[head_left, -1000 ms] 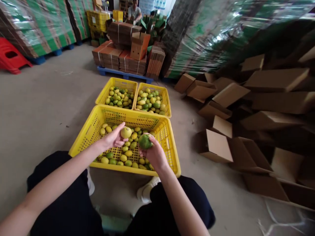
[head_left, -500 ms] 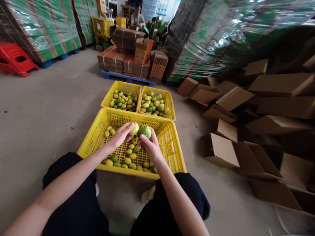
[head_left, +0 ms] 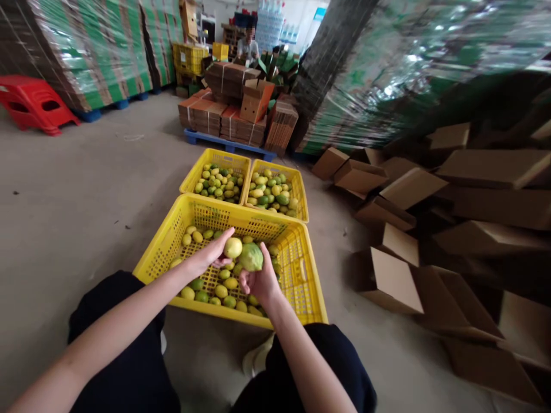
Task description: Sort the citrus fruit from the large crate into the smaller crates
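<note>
Over the large yellow crate [head_left: 301, 269], my left hand [head_left: 216, 250] is closed on a pale yellow lemon [head_left: 233, 248]. My right hand [head_left: 263, 280] grips a bigger green lemon [head_left: 251, 257], its thumb along the right side. The two fruits are held side by side, nearly touching. Beneath them, several yellow and green lemons [head_left: 221, 291] lie scattered on the crate's slotted floor. My hands and forearms hide part of the crate's inside.
Beyond the crate stand two smaller yellow crates, the left one [head_left: 189, 180] and the right one [head_left: 305, 195], both holding lemons. Cardboard boxes [head_left: 391, 272] are heaped on the right. A red stool [head_left: 37, 103] stands at left. Flattened cartons [head_left: 241, 132] sit on a blue pallet, with a person [head_left: 248, 49] behind.
Both hands have moved slightly lower in the view with their lemons. The green lemon has been turned, showing a paler side. The camera has tilted slightly upward.
</note>
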Available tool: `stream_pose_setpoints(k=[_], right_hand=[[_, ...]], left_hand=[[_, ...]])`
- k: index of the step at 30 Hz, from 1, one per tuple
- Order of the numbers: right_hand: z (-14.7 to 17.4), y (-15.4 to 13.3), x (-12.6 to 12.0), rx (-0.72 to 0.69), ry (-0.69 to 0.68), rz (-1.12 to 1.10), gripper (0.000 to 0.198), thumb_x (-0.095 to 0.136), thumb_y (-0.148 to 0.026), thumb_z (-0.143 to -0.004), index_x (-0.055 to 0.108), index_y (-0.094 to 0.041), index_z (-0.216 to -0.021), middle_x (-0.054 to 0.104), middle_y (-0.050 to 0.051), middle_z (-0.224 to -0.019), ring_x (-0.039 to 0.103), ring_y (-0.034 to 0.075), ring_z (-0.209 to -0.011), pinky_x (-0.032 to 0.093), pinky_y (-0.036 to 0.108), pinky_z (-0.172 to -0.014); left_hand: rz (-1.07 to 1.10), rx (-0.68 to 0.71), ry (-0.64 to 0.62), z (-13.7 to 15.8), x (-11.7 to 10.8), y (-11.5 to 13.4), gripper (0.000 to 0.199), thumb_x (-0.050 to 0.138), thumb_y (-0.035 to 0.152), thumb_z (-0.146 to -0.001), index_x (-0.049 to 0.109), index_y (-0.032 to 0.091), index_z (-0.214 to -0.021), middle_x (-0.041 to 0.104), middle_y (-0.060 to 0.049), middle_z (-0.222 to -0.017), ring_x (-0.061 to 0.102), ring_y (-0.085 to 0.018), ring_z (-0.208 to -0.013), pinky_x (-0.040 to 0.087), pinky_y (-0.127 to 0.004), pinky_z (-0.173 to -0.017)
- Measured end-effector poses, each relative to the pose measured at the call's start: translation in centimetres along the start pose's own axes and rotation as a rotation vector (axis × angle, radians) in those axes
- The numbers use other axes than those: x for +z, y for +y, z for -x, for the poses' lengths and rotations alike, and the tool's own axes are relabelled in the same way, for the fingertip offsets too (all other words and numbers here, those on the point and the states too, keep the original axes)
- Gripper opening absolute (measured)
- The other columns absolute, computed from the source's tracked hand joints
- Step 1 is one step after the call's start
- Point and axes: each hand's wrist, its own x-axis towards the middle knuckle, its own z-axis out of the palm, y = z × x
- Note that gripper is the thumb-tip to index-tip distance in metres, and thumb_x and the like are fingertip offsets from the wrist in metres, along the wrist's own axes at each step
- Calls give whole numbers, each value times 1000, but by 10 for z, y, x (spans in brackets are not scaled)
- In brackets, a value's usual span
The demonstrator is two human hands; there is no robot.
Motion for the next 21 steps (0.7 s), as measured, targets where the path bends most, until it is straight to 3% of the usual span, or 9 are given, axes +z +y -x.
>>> stream_pose_setpoints(k=[2, 4, 6, 8, 11, 15, 18, 21], right_hand=[[-4, 5, -1, -11, 6, -114, 74, 29, -81, -84, 59, -17, -62, 55, 2, -40, 45, 11, -31, 37, 22, -34], [-6, 8, 0, -106, 15, -178, 63, 43, -76, -84, 62, -17, -71, 60, 1, -48, 49, 11, -35, 41, 22, -37], [-5, 9, 2, -260, 70, -182, 47, 59, -65, -81, 64, -18, -84, 67, 1, -63, 55, 12, -44, 47, 24, -43], [-2, 7, 3, -451, 190, -108, 38, 73, -51, -75, 62, -22, -96, 69, -1, -78, 62, 14, -58, 53, 25, -52], [6, 2, 6, -742, 373, 106, 53, 85, -33, -65, 56, -26, -109, 66, -2, -95, 66, 15, -83, 57, 27, -72], [16, -2, 10, -1001, 474, 200, 80, 87, -24, -62, 40, -34, -127, 60, 0, -113, 65, 18, -101, 54, 34, -90], [20, -4, 10, -1121, 481, 290, 71, 86, -22, -64, 44, -32, -121, 60, 2, -116, 64, 20, -106, 52, 38, -94], [25, -8, 6, -1203, 487, 388, 57, 85, -21, -65, 54, -28, -113, 61, 5, -117, 62, 22, -108, 51, 40, -97]], left_hand=[[36, -16, -19, -3, 1, -3, 69, 34, 77, -85, 38, 20, -47, 32, 4, -38, 18, -3, -31, 10, -23, -38], [75, 77, 52, -7, 2, -7, 60, 45, 72, -84, 47, 18, -58, 43, 3, -44, 31, -5, -34, 20, -20, -38], [85, 282, 164, -12, 2, -11, 45, 63, 62, -79, 56, 18, -79, 58, 1, -62, 52, -10, -48, 39, -21, -47], [17, 511, 236, -15, 1, -13, 44, 78, 49, -70, 58, 21, -98, 63, -1, -86, 63, -13, -70, 51, -25, -65], [-110, 727, 295, -14, -2, -14, 49, 86, 33, -64, 60, 22, -103, 61, -3, -105, 65, -16, -90, 52, -28, -81], [-115, 806, 321, -8, 0, -10, 46, 87, 24, -63, 59, 22, -99, 65, -4, -104, 64, -18, -95, 51, -30, -87], [-40, 832, 292, -3, 1, -7, 46, 88, 22, -61, 61, 21, -98, 67, -4, -101, 64, -18, -96, 51, -30, -87], [71, 773, 146, 2, -2, -3, 46, 89, 21, -59, 63, 20, -97, 68, -4, -101, 65, -16, -88, 52, -28, -81]])
